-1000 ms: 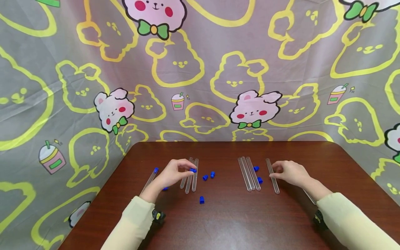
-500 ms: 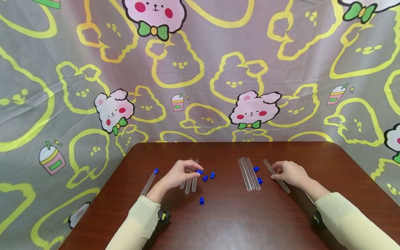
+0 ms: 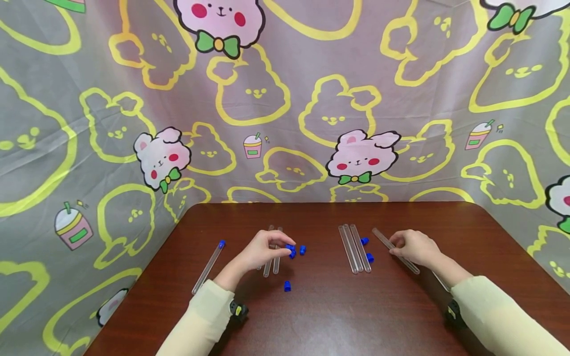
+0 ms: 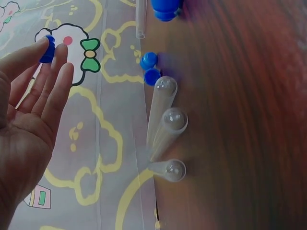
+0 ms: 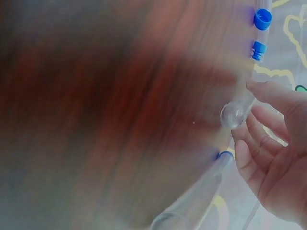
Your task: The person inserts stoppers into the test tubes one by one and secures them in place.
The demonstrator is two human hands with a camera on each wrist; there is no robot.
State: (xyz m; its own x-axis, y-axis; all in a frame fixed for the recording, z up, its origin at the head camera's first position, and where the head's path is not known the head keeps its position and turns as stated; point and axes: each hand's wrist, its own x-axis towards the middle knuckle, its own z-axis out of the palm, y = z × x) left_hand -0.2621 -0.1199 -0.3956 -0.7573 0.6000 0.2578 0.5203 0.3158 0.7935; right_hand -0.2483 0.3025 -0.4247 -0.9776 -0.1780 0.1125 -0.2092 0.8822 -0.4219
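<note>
My left hand point(image 3: 262, 251) pinches a blue cap point(image 4: 47, 50) between thumb and fingertip, raised above the table. Just beyond it lie two more blue caps, one of them point(image 3: 303, 250) plainly visible, while another cap point(image 3: 287, 286) stands nearer the front. Beneath the hand are three clear test tubes point(image 3: 267, 269), partly hidden by it. My right hand point(image 3: 416, 247) pinches a clear test tube point(image 3: 382, 237) around its middle; the tube slants, far end to the left. In the right wrist view the tube's rounded end point(image 5: 233, 115) points toward the camera.
Three clear tubes point(image 3: 354, 249) lie side by side right of centre, with two blue caps point(image 3: 370, 257) alongside. A capped tube point(image 3: 208, 267) lies at the left. Another capped tube point(image 5: 196, 194) lies beside the right forearm. A patterned cloth point(image 3: 294, 118) hangs behind the brown table point(image 3: 329, 316).
My left hand has moved right with the blue cap, toward the loose caps. The tube in my right hand has turned, its far end swinging left and its near end right.
</note>
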